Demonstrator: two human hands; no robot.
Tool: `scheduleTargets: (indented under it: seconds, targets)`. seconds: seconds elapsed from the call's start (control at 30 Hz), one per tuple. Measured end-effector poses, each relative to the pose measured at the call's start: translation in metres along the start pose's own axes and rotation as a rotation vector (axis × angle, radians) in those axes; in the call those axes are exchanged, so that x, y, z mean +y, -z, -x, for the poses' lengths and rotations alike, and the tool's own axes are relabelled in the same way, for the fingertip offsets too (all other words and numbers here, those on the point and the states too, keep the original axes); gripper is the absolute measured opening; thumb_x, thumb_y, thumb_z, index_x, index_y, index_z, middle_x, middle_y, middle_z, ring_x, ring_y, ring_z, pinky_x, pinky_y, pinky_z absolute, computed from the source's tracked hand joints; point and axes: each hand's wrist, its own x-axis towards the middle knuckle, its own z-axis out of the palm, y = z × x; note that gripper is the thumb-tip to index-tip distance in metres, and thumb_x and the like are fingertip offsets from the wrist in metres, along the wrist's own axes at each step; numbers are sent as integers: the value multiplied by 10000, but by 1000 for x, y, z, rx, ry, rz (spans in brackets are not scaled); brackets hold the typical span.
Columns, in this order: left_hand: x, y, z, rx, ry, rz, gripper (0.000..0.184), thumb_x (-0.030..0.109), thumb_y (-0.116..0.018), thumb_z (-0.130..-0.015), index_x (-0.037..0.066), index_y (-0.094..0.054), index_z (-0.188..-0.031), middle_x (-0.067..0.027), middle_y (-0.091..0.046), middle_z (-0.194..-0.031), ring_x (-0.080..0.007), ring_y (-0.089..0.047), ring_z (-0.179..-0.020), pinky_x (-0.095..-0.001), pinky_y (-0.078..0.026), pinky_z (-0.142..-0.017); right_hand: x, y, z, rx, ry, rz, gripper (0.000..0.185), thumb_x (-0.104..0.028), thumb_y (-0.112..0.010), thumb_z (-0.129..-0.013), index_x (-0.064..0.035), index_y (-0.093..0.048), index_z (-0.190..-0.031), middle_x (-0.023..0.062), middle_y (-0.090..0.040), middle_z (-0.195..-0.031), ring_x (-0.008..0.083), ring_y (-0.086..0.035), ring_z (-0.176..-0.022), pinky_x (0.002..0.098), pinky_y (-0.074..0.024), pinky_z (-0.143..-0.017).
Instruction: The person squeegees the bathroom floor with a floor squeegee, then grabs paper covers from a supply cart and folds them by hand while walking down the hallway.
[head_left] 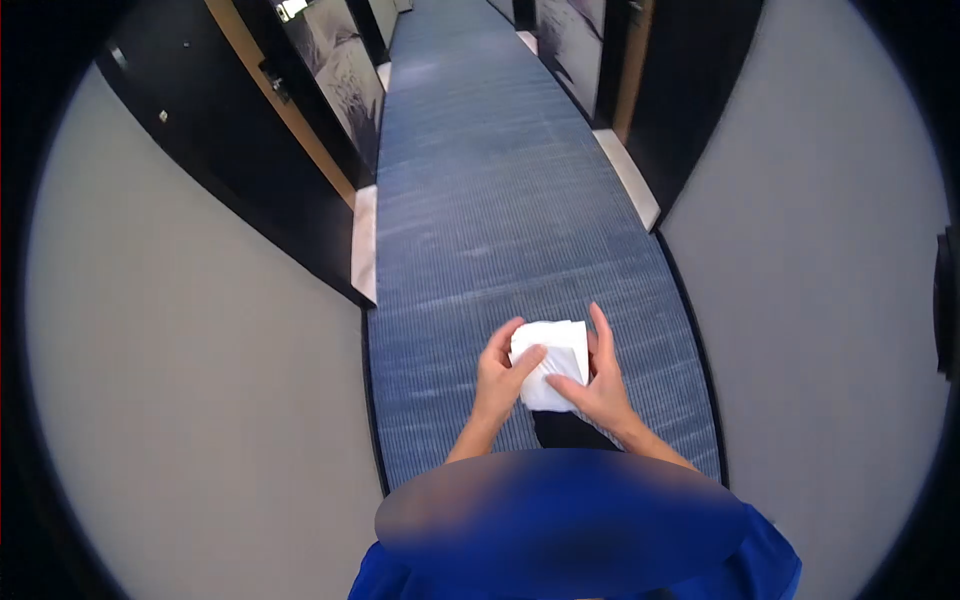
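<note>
A small stack of white, folded sheets or cloths (552, 335) is held in front of my body at the lower middle of the view. My left hand (500, 376) grips its left side, with the thumb lying across the top. On the right side, my right hand (600, 385) holds it with the thumb pressed on the lower part and the index finger pointing up. What the stack is made of cannot be made out.
Blue striped carpet (480, 200) runs along a corridor between grey walls (820, 300). A dark door (230, 130) stands at left, another (700, 90) at right. White thresholds (365, 240) edge the floor. A dark-clad leg (570, 430) shows below the stack.
</note>
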Motion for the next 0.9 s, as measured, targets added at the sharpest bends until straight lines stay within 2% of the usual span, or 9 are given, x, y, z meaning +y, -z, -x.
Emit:
scheduleTargets:
  seconds: [0.1,0.2,0.33,0.4,0.47,0.6,0.73,0.87,0.9]
  targets:
    - [25,16,-107,103,98,237,423,181,-677,-855,-44,-515,-1174,-105,-600,-1058,-155,-592,-924,-271,-493,-778,18,-14,-123,-5,68,23,977,-21,-701,-723,-12,-48,-1450,191,-475,-1189,272,-527,-1098,374,-422,-953]
    - [52,42,-207,303,68,259,449,206,-682,-855,-46,-506,-1182,-109,-600,-1064,-153,-583,-946,-274,-477,-805,32,-40,-243,-50,96,39,948,-25,-697,-727,-10,-81,-1447,197,-496,-1169,287,-538,-1087,387,-432,-941]
    - [68,77,-346,669,-9,134,666,266,-625,-898,-56,-269,-1359,-160,-511,-1210,-176,-529,-1061,-279,-460,-822,65,-67,-414,-33,343,576,910,-61,-725,-695,36,-180,-1418,218,-540,-1070,357,-575,-1001,411,-469,-878]
    - [50,104,-420,486,-4,321,794,280,-600,-909,-48,-90,-1422,-221,-316,-1403,-275,-332,-1311,-360,-319,-1049,98,-82,-506,-44,462,652,918,-79,-742,-650,55,-227,-1397,202,-541,-1045,354,-564,-916,413,-475,-772]
    - [44,112,-502,317,-106,310,855,305,-621,-889,-43,-60,-1432,-225,-286,-1426,-284,-266,-1353,-395,-224,-1106,126,-97,-584,-55,505,732,917,-84,-743,-635,59,-242,-1390,191,-544,-1039,345,-555,-880,412,-468,-725]
    - [102,137,-677,125,-107,328,627,293,-684,-837,-1,-377,-1297,-97,-502,-1209,-217,-506,-1110,-366,-413,-960,157,-120,-736,-125,551,806,906,-90,-738,-621,81,-259,-1371,195,-546,-1072,364,-542,-880,431,-449,-776]
    - [160,161,-821,17,-73,549,699,294,-721,-781,-5,-379,-1313,-123,-510,-1225,-245,-531,-1101,-374,-449,-931,117,-113,-871,-223,515,532,921,-89,-742,-671,81,-198,-1395,215,-548,-1212,346,-575,-1057,423,-426,-930]
    - [173,191,-987,-294,-56,614,884,355,-751,-712,-15,-302,-1378,-215,-395,-1380,-317,-469,-1211,-416,-426,-984,142,-80,-1020,-339,153,210,548,22,-607,-785,55,-425,-1301,193,-607,-1149,270,-604,-1054,334,-463,-894]
    - [174,199,-1025,-359,-5,678,886,357,-748,-714,-17,-298,-1380,-218,-390,-1383,-323,-464,-1218,-421,-424,-989,148,-86,-1054,-244,0,55,361,76,-551,-797,28,-573,-1154,176,-635,-1078,239,-623,-1003,290,-495,-799]
